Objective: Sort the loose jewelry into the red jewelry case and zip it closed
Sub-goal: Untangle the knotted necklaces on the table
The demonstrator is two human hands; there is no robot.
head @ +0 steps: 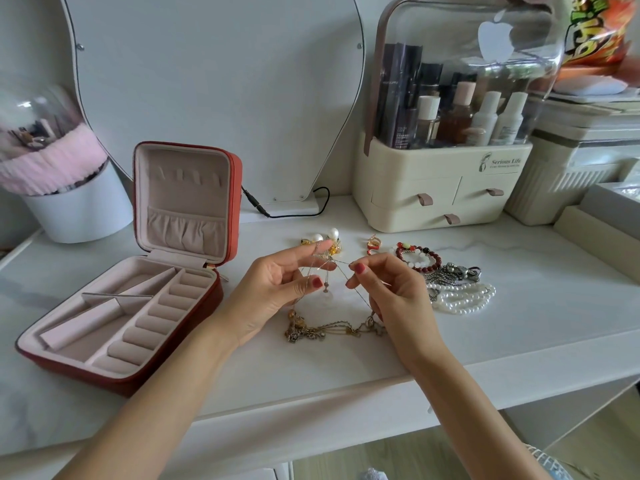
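Observation:
The red jewelry case (194,306) lies open at the left, lid upright, its pink compartments holding no jewelry. My left hand (277,292) and my right hand (384,292) both pinch a thin silver chain (341,271) held above the table. Its lower part runs into a tangle of gold chains (329,330) lying between my wrists. Behind my hands sit pearl earrings (327,237) and a small red-gold ring (373,244). To the right lie a red bead bracelet (420,258), a silver piece (457,273) and a pearl strand (462,297).
A cream cosmetics organizer (440,199) with drawers stands at the back right, a mirror (214,81) with a black cable behind the case, and a white pot (79,209) with pink cloth at the back left. The table's front edge (346,403) runs under my forearms.

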